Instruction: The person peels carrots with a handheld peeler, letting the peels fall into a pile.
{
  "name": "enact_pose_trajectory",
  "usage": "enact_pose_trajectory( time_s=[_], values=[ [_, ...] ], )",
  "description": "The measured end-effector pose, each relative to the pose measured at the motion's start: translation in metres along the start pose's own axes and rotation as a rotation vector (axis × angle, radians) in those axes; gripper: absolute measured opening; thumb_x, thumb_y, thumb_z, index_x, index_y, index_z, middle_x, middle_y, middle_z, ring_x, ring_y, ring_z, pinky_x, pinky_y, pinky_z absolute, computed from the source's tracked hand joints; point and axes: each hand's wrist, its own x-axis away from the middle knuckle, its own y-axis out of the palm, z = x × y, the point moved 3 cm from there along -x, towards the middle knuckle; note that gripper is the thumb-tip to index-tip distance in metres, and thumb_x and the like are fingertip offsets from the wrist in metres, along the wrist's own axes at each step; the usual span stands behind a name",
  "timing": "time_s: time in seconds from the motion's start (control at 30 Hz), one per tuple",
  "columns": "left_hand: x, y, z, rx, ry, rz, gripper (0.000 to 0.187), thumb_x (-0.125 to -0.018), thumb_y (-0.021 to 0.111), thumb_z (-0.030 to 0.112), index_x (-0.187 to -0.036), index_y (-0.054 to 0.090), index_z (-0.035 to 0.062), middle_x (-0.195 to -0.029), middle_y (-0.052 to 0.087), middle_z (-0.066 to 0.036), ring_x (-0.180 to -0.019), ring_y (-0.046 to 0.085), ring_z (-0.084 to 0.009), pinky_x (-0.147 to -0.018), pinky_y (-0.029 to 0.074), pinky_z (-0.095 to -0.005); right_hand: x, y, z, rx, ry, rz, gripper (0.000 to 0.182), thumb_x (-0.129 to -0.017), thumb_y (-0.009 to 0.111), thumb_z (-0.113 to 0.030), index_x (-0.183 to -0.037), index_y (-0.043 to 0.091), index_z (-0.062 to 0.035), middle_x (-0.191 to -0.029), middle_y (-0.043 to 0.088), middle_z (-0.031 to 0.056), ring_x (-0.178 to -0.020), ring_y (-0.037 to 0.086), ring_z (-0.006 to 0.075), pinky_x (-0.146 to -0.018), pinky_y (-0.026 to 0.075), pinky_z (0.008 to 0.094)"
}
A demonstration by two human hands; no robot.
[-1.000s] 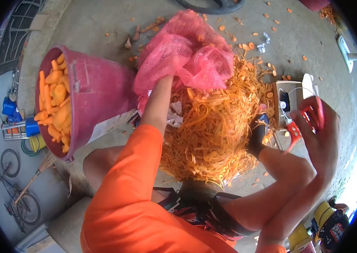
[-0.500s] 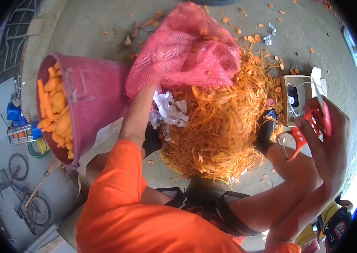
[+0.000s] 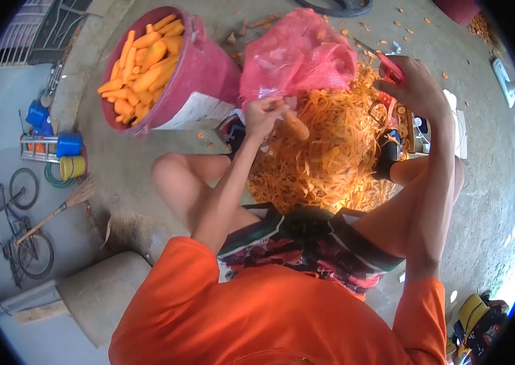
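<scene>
My left hand [image 3: 264, 117] is closed around one end of an orange carrot [image 3: 295, 126], which points down to the right over the heap of carrot peelings [image 3: 330, 155]. My right hand [image 3: 418, 85] is closed on a red-handled knife [image 3: 391, 68], its thin blade pointing up to the left. Below the knife, the same hand also has a red tool that looks like a peeler [image 3: 384, 100]. A pink mesh sack [image 3: 300, 58] lies across the far side of the peelings, just beyond my left hand.
At the left, a tilted pink tub [image 3: 212, 73] holds several peeled carrots. An open box [image 3: 457, 128] with a cable stands beyond my right leg. Carrot slices lie scattered on the concrete floor. A broom [image 3: 56, 210] and a bicycle [image 3: 26, 225] are farther left.
My left hand has come out from under the mesh sack and now holds a carrot. My right hand has moved up and left, over the right side of the peelings, with its tools.
</scene>
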Motion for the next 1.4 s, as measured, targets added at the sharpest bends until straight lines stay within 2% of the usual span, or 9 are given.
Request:
enact_pose_trajectory(
  time_s=[0.17,0.27,0.37,0.47,0.57,0.67,1.03,1.13,1.4],
  values=[
    [0.018,-0.038,0.129,0.039,0.051,-0.160,0.025,-0.085,0.083,0.010,-0.107,0.077,0.0021,-0.094,0.077,-0.005,-0.086,0.071,-0.0105,-0.076,0.057,-0.0251,0.000,0.007,0.002,0.028,-0.079,0.031,0.034,-0.079,0.079,-0.023,-0.105,0.072,-0.0025,-0.091,0.071,0.0232,-0.089,0.067,0.0417,-0.078,0.053,0.0458],
    [0.010,-0.076,0.215,0.370,0.094,-0.086,0.086,-0.085,0.083,0.031,-0.155,0.037,0.0107,-0.130,0.066,-0.012,-0.112,0.067,-0.0218,-0.096,0.055,-0.0384,0.004,0.005,-0.005,0.027,-0.045,-0.027,0.034,-0.078,0.080,-0.024,-0.103,0.071,-0.0022,-0.087,0.070,0.0224,-0.086,0.067,0.0420,-0.076,0.053,0.0449],
    [0.014,-0.041,0.195,0.864,-0.009,-0.373,0.098,-0.093,0.075,0.033,-0.162,0.008,0.0152,-0.145,0.053,-0.017,-0.124,0.061,-0.0329,-0.101,0.054,-0.0480,0.002,0.010,-0.008,-0.053,-0.140,-0.011,0.033,-0.078,0.081,-0.024,-0.102,0.072,-0.0032,-0.086,0.070,0.0217,-0.084,0.066,0.0421,-0.075,0.052,0.0453],
    [0.015,-0.006,0.204,0.985,-0.063,-0.231,0.052,-0.094,0.075,0.019,-0.137,0.048,0.0080,-0.104,0.065,-0.009,-0.091,0.068,-0.0234,-0.075,0.058,-0.0354,0.002,0.014,-0.011,-0.090,-0.163,0.019,0.035,-0.079,0.080,-0.026,-0.106,0.072,-0.0045,-0.088,0.070,0.0218,-0.086,0.067,0.0424,-0.076,0.053,0.0469],
    [0.012,0.011,0.203,0.766,-0.040,-0.216,0.028,-0.091,0.075,0.013,-0.112,0.057,0.0087,-0.087,0.061,-0.001,-0.072,0.062,-0.0146,-0.062,0.052,-0.0292,0.000,0.019,-0.020,-0.075,-0.212,0.129,0.039,-0.082,0.077,-0.030,-0.112,0.071,-0.0054,-0.092,0.071,0.0227,-0.089,0.068,0.0419,-0.078,0.053,0.0494],
    [0.022,0.023,0.198,0.708,-0.226,-0.267,0.026,-0.088,0.077,0.010,-0.106,0.057,0.0103,-0.087,0.061,0.000,-0.068,0.059,-0.0102,-0.056,0.050,-0.0259,0.000,0.033,-0.037,-0.040,-0.251,0.265,0.035,-0.083,0.075,-0.026,-0.111,0.069,-0.0062,-0.093,0.071,0.0203,-0.089,0.068,0.0404,-0.077,0.054,0.0498],
    [0.035,0.033,0.173,0.552,-0.232,-0.461,0.028,-0.086,0.078,0.008,-0.098,0.053,0.0106,-0.077,0.054,0.004,-0.061,0.053,-0.0059,-0.053,0.046,-0.0242,-0.024,0.073,-0.063,0.158,-0.225,0.248,0.027,-0.085,0.071,-0.020,-0.109,0.065,-0.0080,-0.089,0.070,0.0183,-0.087,0.070,0.0392,-0.074,0.058,0.0494],
    [0.042,0.024,0.169,0.543,-0.295,-0.539,0.031,-0.085,0.080,0.009,-0.101,0.054,0.0095,-0.078,0.054,0.004,-0.061,0.054,-0.0061,-0.052,0.045,-0.0232,-0.066,0.081,-0.008,0.198,0.158,0.147,0.028,-0.088,0.074,-0.023,-0.108,0.068,-0.0049,-0.087,0.073,0.0185,-0.085,0.071,0.0389,-0.075,0.057,0.0485],
    [0.016,0.008,0.164,0.448,-0.143,-0.398,0.035,-0.087,0.079,0.006,-0.109,0.051,0.0092,-0.083,0.056,0.003,-0.061,0.055,-0.0056,-0.051,0.046,-0.0227,-0.031,0.078,-0.070,0.063,-0.295,0.155,0.019,-0.083,0.072,-0.016,-0.096,0.065,-0.0047,-0.085,0.070,0.0202,-0.079,0.069,0.0395,-0.070,0.056,0.0484]
  ],
)
